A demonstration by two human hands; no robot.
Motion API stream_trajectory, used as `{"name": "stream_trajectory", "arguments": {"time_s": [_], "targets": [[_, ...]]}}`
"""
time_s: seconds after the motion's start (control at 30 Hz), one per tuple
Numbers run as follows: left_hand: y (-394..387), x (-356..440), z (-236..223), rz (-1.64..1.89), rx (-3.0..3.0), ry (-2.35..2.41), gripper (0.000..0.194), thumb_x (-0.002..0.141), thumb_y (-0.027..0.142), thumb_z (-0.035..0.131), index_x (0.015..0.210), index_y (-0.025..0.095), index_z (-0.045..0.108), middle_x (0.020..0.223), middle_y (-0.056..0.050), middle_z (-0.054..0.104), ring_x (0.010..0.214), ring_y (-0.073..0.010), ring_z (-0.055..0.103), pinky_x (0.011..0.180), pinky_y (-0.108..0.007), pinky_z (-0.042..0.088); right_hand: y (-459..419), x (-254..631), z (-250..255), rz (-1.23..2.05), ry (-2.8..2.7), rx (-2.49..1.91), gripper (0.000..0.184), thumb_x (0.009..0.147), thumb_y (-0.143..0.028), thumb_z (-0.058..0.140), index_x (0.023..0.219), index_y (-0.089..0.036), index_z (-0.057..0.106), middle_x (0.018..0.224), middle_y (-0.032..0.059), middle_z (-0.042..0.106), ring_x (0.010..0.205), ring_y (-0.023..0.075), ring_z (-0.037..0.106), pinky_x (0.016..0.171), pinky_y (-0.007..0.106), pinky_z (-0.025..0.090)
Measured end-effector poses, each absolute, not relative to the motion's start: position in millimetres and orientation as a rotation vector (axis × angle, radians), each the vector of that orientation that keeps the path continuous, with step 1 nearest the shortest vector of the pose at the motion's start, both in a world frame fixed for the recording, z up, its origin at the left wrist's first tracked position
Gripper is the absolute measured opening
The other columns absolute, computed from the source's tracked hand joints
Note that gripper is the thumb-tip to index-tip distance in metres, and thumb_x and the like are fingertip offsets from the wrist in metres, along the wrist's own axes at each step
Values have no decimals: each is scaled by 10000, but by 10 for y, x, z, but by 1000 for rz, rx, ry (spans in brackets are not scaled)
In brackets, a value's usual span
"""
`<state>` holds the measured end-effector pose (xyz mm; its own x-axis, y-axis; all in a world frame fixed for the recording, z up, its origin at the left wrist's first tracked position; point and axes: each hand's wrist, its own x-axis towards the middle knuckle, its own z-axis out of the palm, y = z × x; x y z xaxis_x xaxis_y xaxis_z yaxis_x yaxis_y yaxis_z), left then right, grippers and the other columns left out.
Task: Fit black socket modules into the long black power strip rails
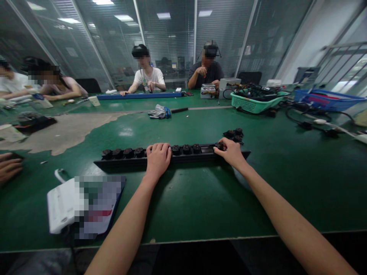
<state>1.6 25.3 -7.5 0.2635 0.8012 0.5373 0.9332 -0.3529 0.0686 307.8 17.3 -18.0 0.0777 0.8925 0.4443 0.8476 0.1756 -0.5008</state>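
Observation:
A long black tray (126,163) lies across the green table in front of me, with a row of small black round parts (123,152) seated along it. My left hand (157,158) rests on the middle of the tray, fingers curled over its far edge. My right hand (231,152) is at the tray's right end, fingertips pinched on one black round part (220,145). A small cluster of the same loose black parts (235,133) lies just beyond the right hand.
A white device with a blurred panel (83,204) sits near left. Another person's hand (10,166) rests at the far left edge. A green basket of cables (252,104), a blue bin (327,98) and black cables (312,124) lie far right. Several people sit across the table.

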Motion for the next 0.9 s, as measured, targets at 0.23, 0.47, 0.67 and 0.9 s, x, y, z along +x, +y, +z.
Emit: {"name": "stream_trajectory", "arguments": {"time_s": [0.23, 0.47, 0.67, 0.9], "targets": [[255, 11, -73, -689, -2260, -1591, 302, 1003, 319, 330, 1074, 236, 611, 1097, -89, 671, 1084, -254, 537, 993, -441, 298, 177, 3067, -182, 87, -1752, -1662, 221, 775, -414, 590, 844, -207, 563, 807, 51, 626, 751, 199, 541, 720, 324, 353], [258, 10, -76, -689, -2265, -1598, 302, 1000, 320, 331, 1076, 241, 613, 1104, -94, 672, 1091, -259, 536, 992, -444, 297, 174, 3056, -173, 75, -1740, -1679, 206, 773, -405, 580, 817, -210, 530, 804, 57, 619, 743, 202, 531, 715, 328, 349], [253, 11, -74, -700, -2269, -1599, 304, 1000, 323, 330, 1079, 239, 611, 1104, -91, 668, 1091, -258, 537, 1002, -445, 292, 189, 3070, -200, 47, -1737, -1690, 213, 767, -407, 583, 804, -211, 507, 811, 61, 615, 770, 212, 535, 733, 335, 348], [258, 10, -76, -706, -2273, -1600, 293, 1000, 324, 337, 1075, 239, 608, 1112, -91, 670, 1096, -257, 535, 996, -442, 295, 189, 3079, -198, 66, -1724, -1684, 208, 758, -399, 577, 792, -214, 489, 813, 60, 605, 769, 210, 529, 725, 331, 354]]}}
